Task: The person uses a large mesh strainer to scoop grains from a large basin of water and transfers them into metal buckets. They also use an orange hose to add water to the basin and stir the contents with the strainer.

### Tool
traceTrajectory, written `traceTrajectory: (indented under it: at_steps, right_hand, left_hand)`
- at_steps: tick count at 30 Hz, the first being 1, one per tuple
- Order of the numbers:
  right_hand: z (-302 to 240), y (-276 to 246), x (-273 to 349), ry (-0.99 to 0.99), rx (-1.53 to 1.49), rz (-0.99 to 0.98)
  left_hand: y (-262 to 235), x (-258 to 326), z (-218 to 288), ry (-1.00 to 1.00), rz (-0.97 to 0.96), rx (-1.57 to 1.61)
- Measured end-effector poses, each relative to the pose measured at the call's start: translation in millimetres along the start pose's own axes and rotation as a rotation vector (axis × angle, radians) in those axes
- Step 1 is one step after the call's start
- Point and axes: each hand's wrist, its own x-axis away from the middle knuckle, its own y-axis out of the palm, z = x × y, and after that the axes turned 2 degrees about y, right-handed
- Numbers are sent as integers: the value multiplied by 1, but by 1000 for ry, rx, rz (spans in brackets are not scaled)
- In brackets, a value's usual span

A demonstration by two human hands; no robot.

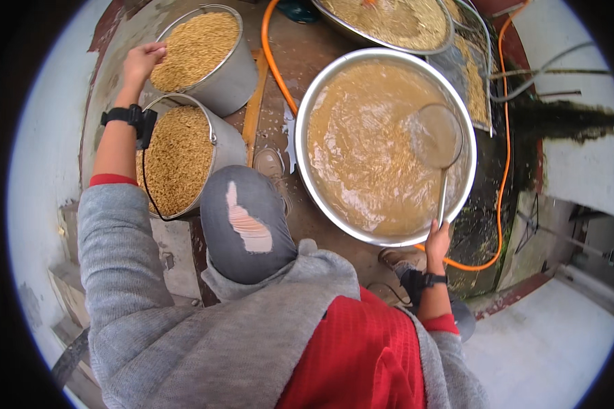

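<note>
My right hand (437, 240) grips the handle of a round strainer (443, 194). The strainer's head dips into cloudy brown water (368, 136) in a wide metal basin (307, 174). Pale grains show in the water, and its surface is rippled. On the far left, my left hand (143, 63) is at the edge of a metal bucket (233, 85) heaped with golden grain (201, 44). Its fingertips are pinched together; what is between them, if anything, I cannot make out. Below that arm stands a nearer metal bucket (228, 146) with darker, wet-looking grain (177, 153).
Beyond the basin is another wide metal basin (433, 50) with grain and water. An orange hose (269, 51) runs between buckets and basin and along the right side. Grain lies on a tray (457, 65) at the right. A wooden strip (254, 112) lies beside the buckets.
</note>
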Motion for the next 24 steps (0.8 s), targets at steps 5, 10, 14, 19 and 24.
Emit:
traceTrajectory:
  at_steps: [5, 10, 14, 19, 24]
  right_hand:
    - [-6, 26, -8, 174, 47, -87]
    - [-37, 90, 8, 299, -296, -485]
    - [-56, 83, 19, 485, -974, -914]
    - [-75, 59, 24, 547, -1416, -1149]
    - [-77, 35, 37, 451, -1526, -1199]
  left_hand:
    - [-11, -10, 5, -15, -18, -183]
    - [-12, -21, -10, 89, 59, -289]
    - [-19, -16, 0, 57, 118, -253]
    - [-29, -12, 30, -120, 94, -204]
    - [-36, 32, 100, 108, -16, 33]
